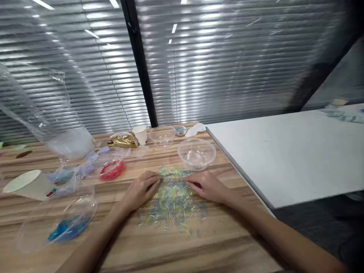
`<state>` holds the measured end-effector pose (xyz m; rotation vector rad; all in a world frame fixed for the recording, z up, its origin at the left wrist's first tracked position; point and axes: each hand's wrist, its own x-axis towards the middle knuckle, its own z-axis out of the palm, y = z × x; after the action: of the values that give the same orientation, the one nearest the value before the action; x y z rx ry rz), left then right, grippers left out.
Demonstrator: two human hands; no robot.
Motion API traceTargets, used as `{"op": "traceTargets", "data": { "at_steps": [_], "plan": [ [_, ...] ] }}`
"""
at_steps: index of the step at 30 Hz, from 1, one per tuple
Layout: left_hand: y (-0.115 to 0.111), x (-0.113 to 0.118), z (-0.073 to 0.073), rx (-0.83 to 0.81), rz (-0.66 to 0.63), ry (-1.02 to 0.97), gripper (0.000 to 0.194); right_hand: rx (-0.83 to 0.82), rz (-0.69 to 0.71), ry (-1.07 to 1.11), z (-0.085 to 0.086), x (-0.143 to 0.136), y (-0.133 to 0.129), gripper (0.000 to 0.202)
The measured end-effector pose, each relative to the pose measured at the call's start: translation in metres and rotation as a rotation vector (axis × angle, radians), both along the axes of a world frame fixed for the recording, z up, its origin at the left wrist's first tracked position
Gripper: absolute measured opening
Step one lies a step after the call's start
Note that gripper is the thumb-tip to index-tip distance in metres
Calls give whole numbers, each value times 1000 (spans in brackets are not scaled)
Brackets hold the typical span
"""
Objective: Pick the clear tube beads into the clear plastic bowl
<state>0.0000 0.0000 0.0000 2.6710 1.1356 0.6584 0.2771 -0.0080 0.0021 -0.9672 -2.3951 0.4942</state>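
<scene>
Bare forearms reach from the lower edge across a wood-grained desk (159,256), bracketing a loose pile of small translucent tubes (173,204) in pale yellow, blue and green. Spread flat on the desk between the two hands and toward the camera, the pile runs lengthwise from near to far, narrower at its far end; single tubes lie with their long axes in mixed directions.

The left hand (143,189) rests at the pile's upper left edge, fingers bent and thumb close to the index finger, pointing inward to the right. Opposite it, the right hand (206,185) points inward to the left, fingers bent, with a narrow gap above the thumb. Whether either hand pinches a tube cannot be told.

Just beyond the right hand, a clear bowl (196,154) stands upright; a second clear bowl (162,136) sits farther back, beside an upright white paper cup (140,135) and a gold packet (123,141). To the left, red pieces (112,170) lie in a ring shape, blue pieces (68,228) gather in a blurred clear container (88,206), and a larger paper cup (31,185) lies tilted on its side.
</scene>
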Motion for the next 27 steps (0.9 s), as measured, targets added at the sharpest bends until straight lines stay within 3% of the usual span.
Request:
{"op": "traceTargets", "data": {
  "at_steps": [27],
  "plan": [
    [0, 4, 5, 2, -13, 8, 26, -2, -4, -37, 4, -2, -1, 27]
  ]
}}
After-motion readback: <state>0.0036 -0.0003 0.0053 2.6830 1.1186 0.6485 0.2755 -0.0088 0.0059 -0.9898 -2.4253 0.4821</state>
